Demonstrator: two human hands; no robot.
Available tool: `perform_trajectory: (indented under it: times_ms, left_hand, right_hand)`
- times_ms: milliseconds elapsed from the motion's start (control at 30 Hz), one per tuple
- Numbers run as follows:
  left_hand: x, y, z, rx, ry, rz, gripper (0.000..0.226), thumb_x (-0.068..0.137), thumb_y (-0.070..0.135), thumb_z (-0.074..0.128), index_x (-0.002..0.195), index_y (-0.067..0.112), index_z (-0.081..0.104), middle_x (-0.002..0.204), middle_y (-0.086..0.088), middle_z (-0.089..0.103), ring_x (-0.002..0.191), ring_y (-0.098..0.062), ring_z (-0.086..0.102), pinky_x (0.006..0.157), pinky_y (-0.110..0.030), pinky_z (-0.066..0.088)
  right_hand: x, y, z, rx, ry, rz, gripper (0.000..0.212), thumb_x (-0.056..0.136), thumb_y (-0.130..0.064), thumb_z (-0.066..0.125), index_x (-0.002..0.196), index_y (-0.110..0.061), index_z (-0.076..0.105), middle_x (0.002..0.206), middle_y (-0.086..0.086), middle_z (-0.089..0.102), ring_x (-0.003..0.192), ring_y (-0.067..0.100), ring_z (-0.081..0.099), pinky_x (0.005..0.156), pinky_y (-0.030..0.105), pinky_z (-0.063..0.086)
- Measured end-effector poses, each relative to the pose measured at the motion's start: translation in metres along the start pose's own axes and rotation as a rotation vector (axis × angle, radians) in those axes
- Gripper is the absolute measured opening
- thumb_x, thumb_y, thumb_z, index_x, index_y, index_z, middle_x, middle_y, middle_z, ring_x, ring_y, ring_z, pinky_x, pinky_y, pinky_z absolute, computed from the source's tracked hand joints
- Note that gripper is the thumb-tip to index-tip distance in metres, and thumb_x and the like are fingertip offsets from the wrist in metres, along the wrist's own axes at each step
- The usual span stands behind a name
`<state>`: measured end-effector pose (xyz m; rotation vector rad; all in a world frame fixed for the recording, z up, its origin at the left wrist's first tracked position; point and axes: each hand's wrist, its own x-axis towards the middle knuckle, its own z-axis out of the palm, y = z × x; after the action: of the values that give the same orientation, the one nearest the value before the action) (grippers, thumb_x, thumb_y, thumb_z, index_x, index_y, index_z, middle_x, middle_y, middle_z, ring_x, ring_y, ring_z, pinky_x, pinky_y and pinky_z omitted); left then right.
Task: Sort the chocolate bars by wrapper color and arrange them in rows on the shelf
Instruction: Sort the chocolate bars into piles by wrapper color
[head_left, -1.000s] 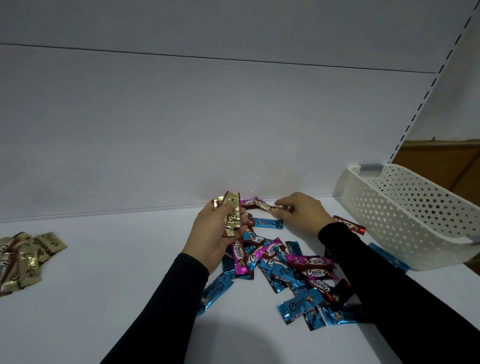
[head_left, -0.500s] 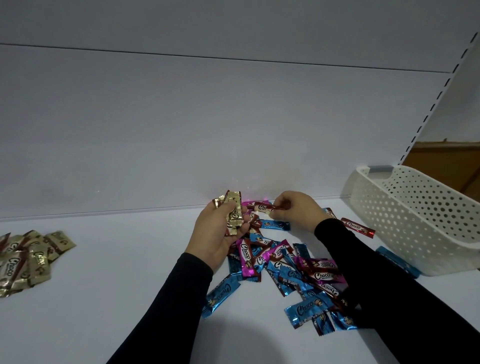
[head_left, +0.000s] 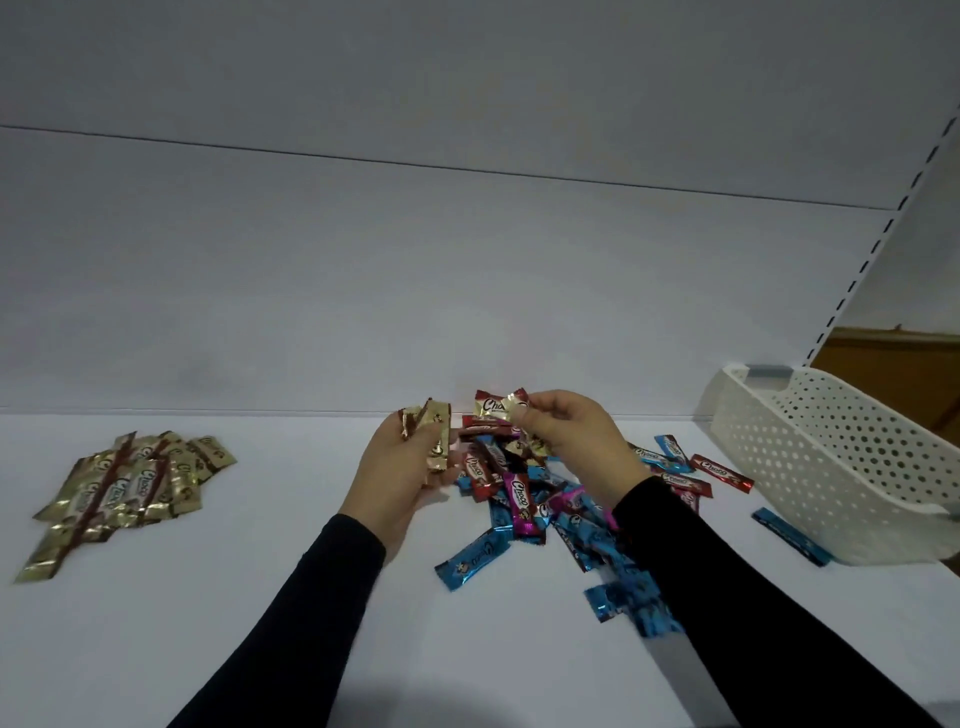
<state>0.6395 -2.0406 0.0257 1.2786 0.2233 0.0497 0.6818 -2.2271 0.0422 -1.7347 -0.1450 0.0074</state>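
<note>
A mixed pile of chocolate bars (head_left: 524, 499) in blue, pink and red wrappers lies on the white shelf (head_left: 260, 597), mid-right. My left hand (head_left: 400, 467) grips a small bunch of gold bars (head_left: 434, 436) just left of the pile. My right hand (head_left: 571, 441) is raised over the pile's far side and pinches one gold bar (head_left: 501, 408) by its end. A heap of gold bars (head_left: 124, 488) sits apart at the far left of the shelf.
A white perforated basket (head_left: 831, 467) stands tilted at the right end of the shelf, with a blue bar (head_left: 792, 535) under its near edge. Loose red bars (head_left: 722, 470) lie between pile and basket. The shelf's back wall rises close behind.
My right hand has lifted a gold bar up out of the pile's far side. The view has shifted right, so the gold heap at left shows more fully.
</note>
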Motion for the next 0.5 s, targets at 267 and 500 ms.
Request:
perform_trajectory:
  times_ms: [267, 500]
  left_hand:
    - [-0.030, 0.038, -0.148, 0.751, 0.300, 0.448, 0.010, 0.103, 0.018, 0.051, 0.111, 0.021, 0.057, 0.094, 0.005, 0.066, 0.089, -0.017, 0.064, 0.077, -0.022, 0.048]
    - [-0.037, 0.028, -0.243, 1.168, 0.502, 0.501, 0.026, 0.101, 0.016, 0.051, 0.121, 0.014, 0.067, 0.113, -0.009, 0.069, 0.105, -0.031, 0.059, 0.092, -0.045, 0.048]
  right_hand:
    - [-0.030, -0.004, 0.142, -0.041, -0.205, 0.021, 0.020, 0.086, -0.022, 0.074, 0.093, -0.004, 0.070, 0.071, 0.002, 0.064, 0.060, 0.014, 0.054, 0.062, 0.029, 0.044]
    - [-0.041, -0.006, 0.244, -0.225, -0.345, -0.030, 0.020, 0.082, -0.033, 0.075, 0.092, -0.016, 0.071, 0.073, -0.008, 0.063, 0.065, 0.007, 0.057, 0.065, 0.019, 0.044]
